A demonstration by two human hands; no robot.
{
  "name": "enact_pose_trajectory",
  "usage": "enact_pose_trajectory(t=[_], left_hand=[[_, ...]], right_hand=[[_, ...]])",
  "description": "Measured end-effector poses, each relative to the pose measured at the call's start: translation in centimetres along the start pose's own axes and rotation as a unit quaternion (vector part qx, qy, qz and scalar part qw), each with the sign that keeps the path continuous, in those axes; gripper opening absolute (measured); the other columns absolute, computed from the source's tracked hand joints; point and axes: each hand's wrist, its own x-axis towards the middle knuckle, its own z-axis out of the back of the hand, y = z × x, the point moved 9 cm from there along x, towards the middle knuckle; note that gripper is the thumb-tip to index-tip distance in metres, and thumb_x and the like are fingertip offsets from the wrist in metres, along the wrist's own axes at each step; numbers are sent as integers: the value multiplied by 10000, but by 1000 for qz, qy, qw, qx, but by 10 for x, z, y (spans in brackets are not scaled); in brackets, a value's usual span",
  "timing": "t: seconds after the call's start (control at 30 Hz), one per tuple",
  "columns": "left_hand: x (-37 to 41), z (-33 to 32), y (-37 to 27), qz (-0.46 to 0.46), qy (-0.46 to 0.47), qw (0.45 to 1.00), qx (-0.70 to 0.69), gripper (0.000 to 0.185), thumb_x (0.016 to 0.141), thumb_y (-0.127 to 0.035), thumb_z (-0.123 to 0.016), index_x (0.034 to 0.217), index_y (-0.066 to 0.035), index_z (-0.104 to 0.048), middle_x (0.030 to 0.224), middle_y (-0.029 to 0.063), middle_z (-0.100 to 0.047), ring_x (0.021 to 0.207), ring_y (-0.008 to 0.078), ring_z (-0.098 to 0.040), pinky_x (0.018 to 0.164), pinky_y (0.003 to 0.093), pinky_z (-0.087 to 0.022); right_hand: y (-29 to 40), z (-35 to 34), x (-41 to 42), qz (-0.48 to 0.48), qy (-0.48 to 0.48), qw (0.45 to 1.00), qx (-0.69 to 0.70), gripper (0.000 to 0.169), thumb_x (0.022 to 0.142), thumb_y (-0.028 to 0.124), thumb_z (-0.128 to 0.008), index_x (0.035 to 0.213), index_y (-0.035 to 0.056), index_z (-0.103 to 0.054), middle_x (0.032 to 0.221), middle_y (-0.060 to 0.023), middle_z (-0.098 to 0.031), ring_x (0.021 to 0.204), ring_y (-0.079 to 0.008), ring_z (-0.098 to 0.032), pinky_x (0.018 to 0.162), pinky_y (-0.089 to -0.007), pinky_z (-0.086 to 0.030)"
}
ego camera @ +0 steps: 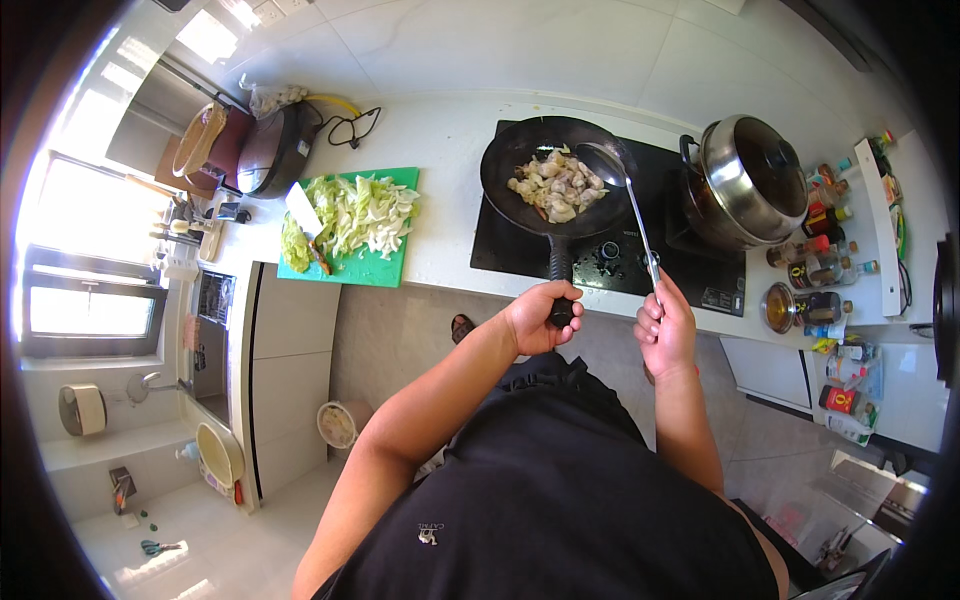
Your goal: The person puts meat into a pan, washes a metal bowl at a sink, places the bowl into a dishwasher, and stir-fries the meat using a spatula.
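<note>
My left hand (544, 317) is wrapped around the black handle (560, 262) of a dark wok (504, 199), which sits on the left part of a black cooktop (510, 251). Between the fingers of my right hand (667, 326) is the long handle of a metal ladle (637, 214). The ladle's bowl lies inside the wok at its right side, touching or close to the food. Pale chunks of cooked food (559, 184), perhaps meat with onion or garlic, lie in the middle of the wok. Part of the bowl's underside contact is hidden.
Left of the cooktop, a green cutting board (390, 274) carries chopped cabbage (360, 214) and a cleaver (303, 210). A lidded steel pot (724, 187) stands on the right burner. Several bottles (821, 270) line the right end. A bin (341, 424) stands on the floor.
</note>
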Motion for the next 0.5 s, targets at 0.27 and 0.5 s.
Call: enact_pose_trajectory(t=[0.27,0.5], left_hand=[[-15,-12,-6,15,-47,998,44,141,969,-249,-599,914,-127,-556,780,1,-615,690,156,-625,576,281,-536],[-10,-13,-25,8,39,995,-87,170,974,-198,-565,824,-119,-548,733,-42,-543,642,105,-547,623,300,-543]], right_hand=[[1,1,5,0,1,1000,8,422,1052,227,-495,1469,162,-502,668,85,-397,486,-28,-334,439,-203,-262],[7,-3,3,5,-2,1000,-4,418,1051,221,-497,1465,158,-504,673,81,-402,489,-31,-336,442,-208,-265]])
